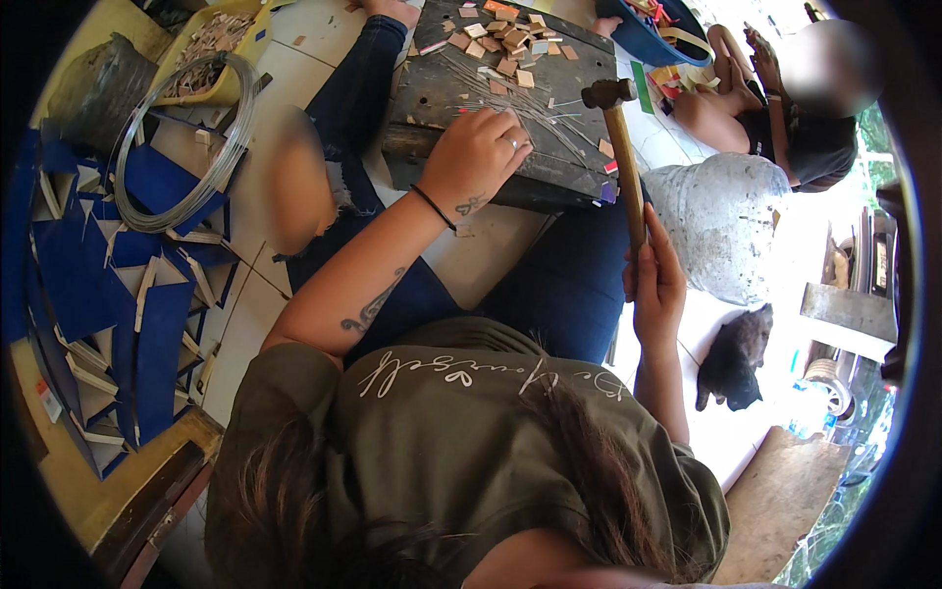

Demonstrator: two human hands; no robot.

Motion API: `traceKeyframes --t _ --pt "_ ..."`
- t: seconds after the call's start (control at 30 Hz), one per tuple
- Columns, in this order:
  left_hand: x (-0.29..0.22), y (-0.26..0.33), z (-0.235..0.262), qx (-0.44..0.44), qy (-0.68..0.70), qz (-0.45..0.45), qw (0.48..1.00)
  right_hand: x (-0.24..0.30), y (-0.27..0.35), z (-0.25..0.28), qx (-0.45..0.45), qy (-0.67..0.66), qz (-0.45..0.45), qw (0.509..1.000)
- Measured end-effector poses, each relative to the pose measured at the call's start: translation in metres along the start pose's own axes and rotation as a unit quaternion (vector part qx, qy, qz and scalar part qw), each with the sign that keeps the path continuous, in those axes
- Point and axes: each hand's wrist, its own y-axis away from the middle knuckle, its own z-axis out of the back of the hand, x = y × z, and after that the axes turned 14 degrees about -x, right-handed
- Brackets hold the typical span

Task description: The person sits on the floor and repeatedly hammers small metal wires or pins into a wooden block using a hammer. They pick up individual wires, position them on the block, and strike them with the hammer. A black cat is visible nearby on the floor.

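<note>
My right hand (655,280) grips the wooden handle of a hammer (628,177), whose metal head is raised at the right edge of a dark wooden block (417,118). On the near part of the block rests my left hand (476,157), its fingers curled and pressed together; whatever they hold is hidden. Thin straight wires (554,123) lie loosely just beyond those fingers. At the block's far end is a heap of small wooden tiles (515,44), with a few more scattered around it.
Blue pieces with wooden strips (147,324) are piled at the left, beside a wire coil (128,196) and a yellow tub (257,44) of wood bits. To the right are a whitish plastic container (721,221), a black cat (731,363), a blue basin (643,39) and a seated person (824,137).
</note>
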Motion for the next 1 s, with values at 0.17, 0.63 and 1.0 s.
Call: traceKeyframes --t 0.17,0.63,1.0 --pt "-0.002 -0.011 0.016 0.158 -0.031 0.047 0.986 -0.008 0.002 0.0 -0.003 -0.009 -0.007 1.0" --pt "-0.002 0.004 0.025 0.172 0.029 0.152 0.973 -0.021 0.009 0.0 0.027 0.004 -0.035 0.999" --pt "-0.008 0.006 0.03 0.137 0.026 0.182 0.973 0.003 0.019 -0.006 0.049 0.184 0.146 0.971"
